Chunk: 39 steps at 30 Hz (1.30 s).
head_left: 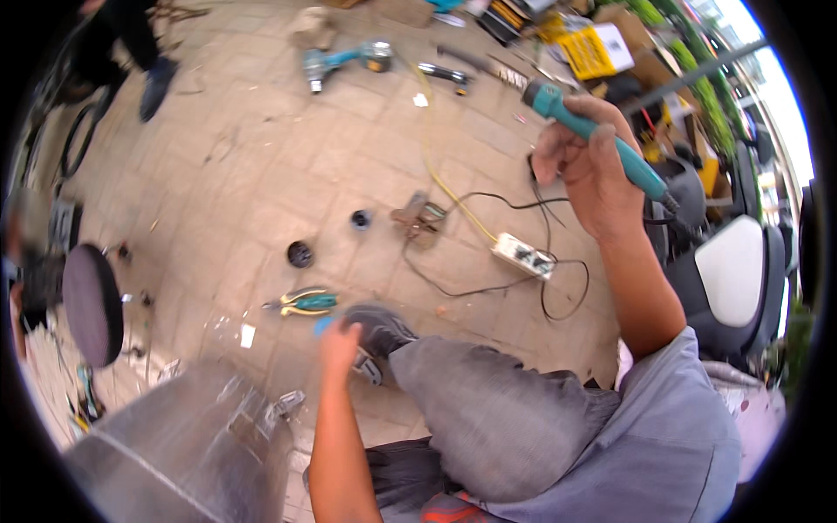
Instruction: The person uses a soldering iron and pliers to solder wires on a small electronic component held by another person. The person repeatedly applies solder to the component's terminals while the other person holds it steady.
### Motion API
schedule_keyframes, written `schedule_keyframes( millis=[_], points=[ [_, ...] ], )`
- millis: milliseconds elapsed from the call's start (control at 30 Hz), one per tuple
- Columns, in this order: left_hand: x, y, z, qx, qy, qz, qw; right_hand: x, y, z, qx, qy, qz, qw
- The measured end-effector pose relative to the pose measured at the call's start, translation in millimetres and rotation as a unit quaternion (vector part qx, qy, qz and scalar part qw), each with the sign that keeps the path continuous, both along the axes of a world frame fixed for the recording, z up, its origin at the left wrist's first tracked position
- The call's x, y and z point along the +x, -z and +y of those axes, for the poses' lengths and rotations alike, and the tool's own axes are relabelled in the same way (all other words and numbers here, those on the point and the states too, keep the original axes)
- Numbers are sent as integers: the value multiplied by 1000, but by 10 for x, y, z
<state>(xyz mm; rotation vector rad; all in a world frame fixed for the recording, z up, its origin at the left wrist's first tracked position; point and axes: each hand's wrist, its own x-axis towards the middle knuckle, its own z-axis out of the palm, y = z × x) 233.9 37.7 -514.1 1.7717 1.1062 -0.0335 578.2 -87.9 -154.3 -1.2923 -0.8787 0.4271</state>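
My right hand (602, 170) is raised at the right, wrapped round the teal handle of a corded hand tool (593, 131) shaped like a soldering iron. Its cord leaves the lower end of the handle; the collared end points up and left. Low in the middle, my left hand (338, 344) is beside my dark shoe (379, 329). Motion blurs its fingers, and I cannot tell whether they hold anything. A small blue thing (323, 325) shows at its fingertips. Just beyond lie pliers (307, 302) with yellow and teal handles.
A white power strip (523, 256) lies among loose black cords. Two small dark round containers (300, 254) and a brown metal piece (418, 218) are on the paving. Farther off lies a teal cordless power tool (344, 61). A round stool (91, 305) and sheet metal (187, 436) stand left.
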Motion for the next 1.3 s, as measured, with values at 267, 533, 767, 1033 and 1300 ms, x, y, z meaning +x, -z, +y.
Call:
schedule_keyframes(
  millis=[267, 533, 767, 1033, 1300],
  points=[
    [-513, 916, 610, 16, -359, 90, 929, -36, 793, -219, -13, 117, 105, 987],
    [54, 637, 983, -139, -525, 107, 833, -203, 1165, -238, -69, 28, 104, 992],
    [-24, 410, 1002, 68, -411, 89, 905, -370, 1131, 116, -68, -45, 121, 989],
    [19, -1426, 413, -18, -364, -222, 904, -664, 711, 396, -46, -90, 117, 988],
    [-1220, -3821, -642, -22, -257, -217, 942, -1445, -324, 1012, 74, -271, 77, 957]
  ],
)
